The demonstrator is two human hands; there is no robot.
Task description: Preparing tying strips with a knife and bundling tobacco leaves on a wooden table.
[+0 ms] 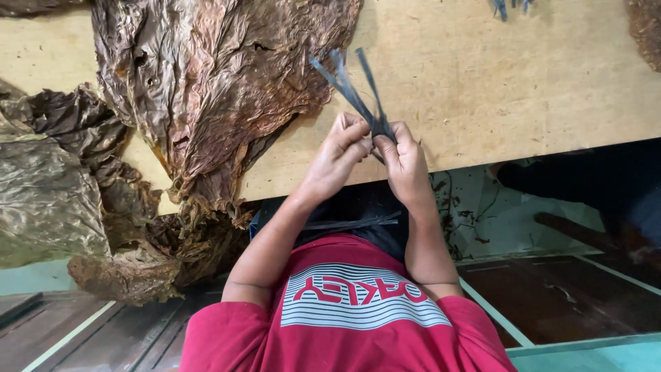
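Both hands meet at the table point(523, 89) edge: your left hand point(339, 153) and right hand point(403, 162) pinch a bundle of dark thin strips point(351, 86), its loose ends fanning toward 11 o'clock. Nothing looks tied or knotted yet. Big dried brown leaves point(213, 83) lie piled at 10 o'clock, apart from your hands and apparently untouched.

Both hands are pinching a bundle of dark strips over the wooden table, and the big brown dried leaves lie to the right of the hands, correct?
Not quite: the head view shows the dried leaves left of the hands. The left hand and right hand do pinch the dark strips over the wooden table.
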